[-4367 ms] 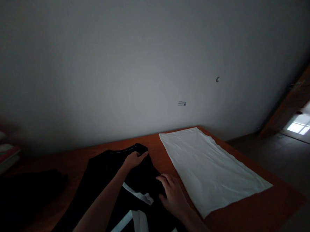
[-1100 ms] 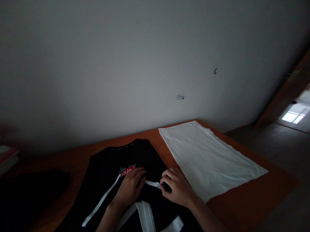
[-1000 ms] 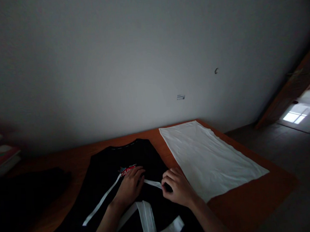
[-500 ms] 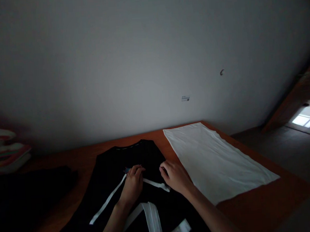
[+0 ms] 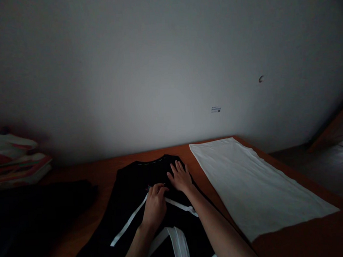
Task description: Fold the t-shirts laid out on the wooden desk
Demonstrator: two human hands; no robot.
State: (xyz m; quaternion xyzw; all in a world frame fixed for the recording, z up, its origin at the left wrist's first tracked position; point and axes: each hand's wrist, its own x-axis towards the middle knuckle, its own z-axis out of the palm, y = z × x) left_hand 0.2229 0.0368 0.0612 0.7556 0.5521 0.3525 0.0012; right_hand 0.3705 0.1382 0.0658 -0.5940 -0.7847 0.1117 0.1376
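A black shirt (image 5: 128, 179) lies spread on the wooden table, its neckline toward the wall. Thin white strips (image 5: 129, 222) slant across its chest, and a wider white band (image 5: 179, 244) crosses lower down. My left hand (image 5: 155, 205) rests where the thin strips meet, beside a small dark emblem, with its fingers curled closed. What those fingers hold, if anything, is hidden. My right hand (image 5: 180, 177) lies flat on the upper right of the shirt, fingers spread and holding nothing. Part of the wider band is hidden by my right forearm.
To the right, a white cloth (image 5: 241, 174) is laid out on the table (image 5: 83, 167). Dark bunched fabric (image 5: 45, 213) and a patterned stack of cloth-like items (image 5: 19, 165) sit at left. Behind the table rises a grey wall (image 5: 145, 76) with a small label (image 5: 216, 109).
My right hand has moved up the shirt and gone from curled fingers to a flat, spread palm. My left hand stays on the chest strips. The view has shifted a little to the left.
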